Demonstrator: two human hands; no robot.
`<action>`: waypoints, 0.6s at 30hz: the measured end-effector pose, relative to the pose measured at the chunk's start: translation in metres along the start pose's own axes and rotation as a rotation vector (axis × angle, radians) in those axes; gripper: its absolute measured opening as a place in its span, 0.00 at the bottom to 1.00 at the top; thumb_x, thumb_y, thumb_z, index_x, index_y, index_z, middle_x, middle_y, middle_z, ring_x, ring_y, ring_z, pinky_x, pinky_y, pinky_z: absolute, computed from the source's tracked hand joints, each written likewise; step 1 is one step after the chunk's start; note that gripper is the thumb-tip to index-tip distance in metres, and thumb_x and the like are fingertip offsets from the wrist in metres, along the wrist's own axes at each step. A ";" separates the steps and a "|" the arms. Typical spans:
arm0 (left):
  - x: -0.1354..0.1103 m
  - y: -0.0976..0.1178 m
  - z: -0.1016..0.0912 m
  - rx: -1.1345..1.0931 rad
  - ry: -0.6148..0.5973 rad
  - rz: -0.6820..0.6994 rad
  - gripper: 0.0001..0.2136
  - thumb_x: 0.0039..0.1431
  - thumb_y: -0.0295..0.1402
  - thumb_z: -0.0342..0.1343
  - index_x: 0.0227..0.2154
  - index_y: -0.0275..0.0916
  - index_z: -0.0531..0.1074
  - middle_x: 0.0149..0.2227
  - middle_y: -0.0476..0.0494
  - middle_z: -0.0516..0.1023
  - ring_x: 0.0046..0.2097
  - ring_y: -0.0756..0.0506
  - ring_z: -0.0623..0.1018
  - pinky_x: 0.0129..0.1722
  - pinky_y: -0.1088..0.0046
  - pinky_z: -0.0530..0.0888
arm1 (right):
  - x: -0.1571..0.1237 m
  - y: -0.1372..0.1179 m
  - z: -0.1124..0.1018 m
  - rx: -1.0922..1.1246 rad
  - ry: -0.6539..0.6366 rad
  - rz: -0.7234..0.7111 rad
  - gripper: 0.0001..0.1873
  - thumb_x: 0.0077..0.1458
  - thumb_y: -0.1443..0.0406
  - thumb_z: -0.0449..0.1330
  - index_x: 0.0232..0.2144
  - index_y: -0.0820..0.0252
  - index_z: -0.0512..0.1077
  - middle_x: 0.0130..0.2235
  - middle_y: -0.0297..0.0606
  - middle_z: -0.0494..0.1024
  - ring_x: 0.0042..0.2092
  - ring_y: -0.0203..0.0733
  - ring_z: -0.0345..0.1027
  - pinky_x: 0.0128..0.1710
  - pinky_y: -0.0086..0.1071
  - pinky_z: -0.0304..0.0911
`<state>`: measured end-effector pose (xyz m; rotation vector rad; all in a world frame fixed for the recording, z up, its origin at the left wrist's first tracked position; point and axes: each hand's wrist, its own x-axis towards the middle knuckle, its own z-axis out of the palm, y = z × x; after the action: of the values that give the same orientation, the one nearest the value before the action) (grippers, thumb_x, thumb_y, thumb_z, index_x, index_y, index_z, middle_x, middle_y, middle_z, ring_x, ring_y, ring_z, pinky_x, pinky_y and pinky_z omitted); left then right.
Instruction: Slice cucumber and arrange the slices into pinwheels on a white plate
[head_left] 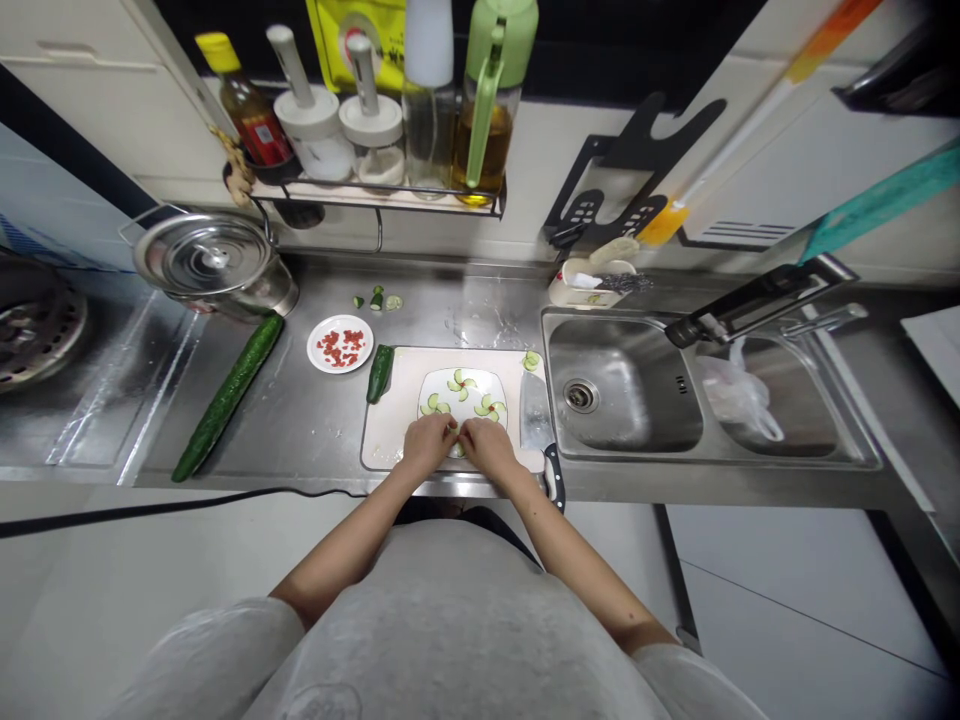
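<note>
My left hand [429,443] and my right hand [487,446] meet over the near edge of a white square plate [463,385]. Their fingers are closed in pinches around pale green cucumber slices [456,450], which the fingertips partly hide. Farther up the plate lie three pinwheels of cucumber slices [461,383] with small red centres. Under the plate is a white cutting board [397,425]. A cut piece of cucumber [380,374] rests at the board's left edge. On the right side lies a kitchen knife [535,410], with a few cucumber slices [531,361] above it.
Left of the board are a small plate [315,358] of red bits, a whole cucumber [229,397] and a lidded steel pot [217,265]. Cucumber scraps [377,299] lie behind. A double sink [630,400] adjoins on the right. A seasoning rack [375,195] hangs above.
</note>
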<state>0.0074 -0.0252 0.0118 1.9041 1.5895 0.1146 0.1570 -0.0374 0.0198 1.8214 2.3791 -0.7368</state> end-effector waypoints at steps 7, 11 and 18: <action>0.000 0.003 -0.003 0.030 -0.025 -0.017 0.07 0.56 0.33 0.55 0.38 0.43 0.73 0.36 0.47 0.78 0.42 0.44 0.75 0.41 0.69 0.65 | -0.001 -0.002 -0.003 -0.010 -0.029 0.034 0.10 0.62 0.63 0.50 0.37 0.60 0.71 0.39 0.42 0.75 0.40 0.43 0.65 0.37 0.32 0.50; 0.001 0.002 -0.003 0.002 -0.008 -0.019 0.07 0.56 0.33 0.54 0.38 0.43 0.74 0.35 0.48 0.78 0.41 0.45 0.75 0.41 0.70 0.66 | -0.002 0.002 -0.004 0.061 0.020 0.045 0.09 0.61 0.64 0.51 0.36 0.59 0.71 0.38 0.40 0.76 0.39 0.41 0.65 0.36 0.31 0.50; 0.000 -0.001 -0.008 -0.050 0.028 -0.018 0.07 0.55 0.32 0.55 0.37 0.43 0.74 0.33 0.48 0.77 0.38 0.46 0.75 0.39 0.71 0.67 | -0.004 0.012 -0.007 0.179 0.105 0.065 0.07 0.59 0.66 0.52 0.33 0.59 0.70 0.34 0.37 0.76 0.36 0.39 0.65 0.33 0.29 0.50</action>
<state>0.0028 -0.0215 0.0172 1.8574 1.6068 0.1730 0.1713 -0.0357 0.0230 2.0438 2.3720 -0.8941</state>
